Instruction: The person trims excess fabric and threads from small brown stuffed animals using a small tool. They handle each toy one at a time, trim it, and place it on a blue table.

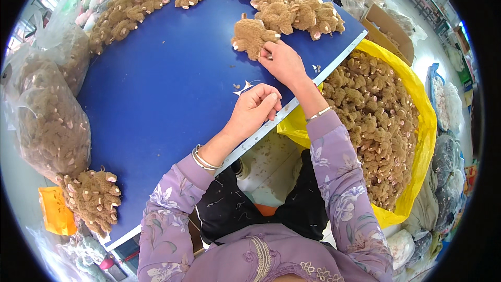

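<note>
- Brown fluffy plush piece (252, 36), white-tipped, right hand (284, 62) pinching its edge
- Left hand (253, 108) curled; cannot tell its contents
- Blue tabletop (156, 83), white-edged, spreads wide leftward

A broad open lane here, running over the blue table (151, 99) from the centre of the frame out to the left, only small white scraps (243, 89) near the left hand (253, 110)! Up top it's crowded: a brown plush piece (251, 36) sits right at the fingertips of the right hand (283, 63), a plush pile (292, 13) packed behind it, while a clear bag (49, 120) walls the far left and a yellow sack (427, 120) bulges at right.
</note>
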A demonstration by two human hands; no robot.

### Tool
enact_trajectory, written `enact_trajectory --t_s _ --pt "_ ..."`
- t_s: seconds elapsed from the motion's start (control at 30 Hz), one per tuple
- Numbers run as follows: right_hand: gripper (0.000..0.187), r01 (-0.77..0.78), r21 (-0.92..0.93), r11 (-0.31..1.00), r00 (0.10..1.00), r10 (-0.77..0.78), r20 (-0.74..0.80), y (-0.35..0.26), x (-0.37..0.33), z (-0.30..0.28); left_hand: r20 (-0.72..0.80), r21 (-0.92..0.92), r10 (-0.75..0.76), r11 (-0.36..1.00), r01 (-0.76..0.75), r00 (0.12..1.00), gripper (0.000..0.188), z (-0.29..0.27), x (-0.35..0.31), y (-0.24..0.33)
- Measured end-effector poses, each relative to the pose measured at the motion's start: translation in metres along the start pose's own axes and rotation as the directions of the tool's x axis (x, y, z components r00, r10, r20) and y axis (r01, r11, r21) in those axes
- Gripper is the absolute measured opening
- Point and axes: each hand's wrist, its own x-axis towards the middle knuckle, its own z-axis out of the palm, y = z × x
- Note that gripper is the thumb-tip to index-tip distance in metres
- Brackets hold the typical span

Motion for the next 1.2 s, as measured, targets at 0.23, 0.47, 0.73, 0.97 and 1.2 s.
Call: enact_trajectory --t_s 0.23,0.47,0.73,0.97,1.2 --pt "0.011 0.022 0.614 0.789 0.995 0.04 -0.086 -0.017 -0.032 -0.035 -0.076 -0.246 -0.029 0.969 0.009 0.997 0.025 -0.008 0.004 -0.002" --pt "0.023 0.057 0.784 0.618 0.995 0.031 -0.098 -0.025 -0.089 -0.057 -0.057 -0.304 -0.015 0.953 -0.003 0.998 0.035 -0.009 0.005 0.001" --pt "0.02 0.018 0.889 0.457 1.0 -0.013 -0.014 -0.031 -0.104 -0.066 0.171 0.032 -0.171 0.985 0.168 0.97 0.03 -0.027 0.008 -0.011" --pt "0.011 0.188 0.697 0.692 0.977 -0.202 -0.064 -0.031 -0.099 -0.062 0.249 -0.475 0.006 0.872 0.117 0.968 0.046 -0.018 0.003 -0.001" --pt "0.009 0.178 0.716 0.675 0.976 -0.214 -0.041 -0.036 -0.102 -0.057 0.003 -0.441 -0.104 0.892 0.095 0.995 0.037 -0.02 0.006 -0.008"
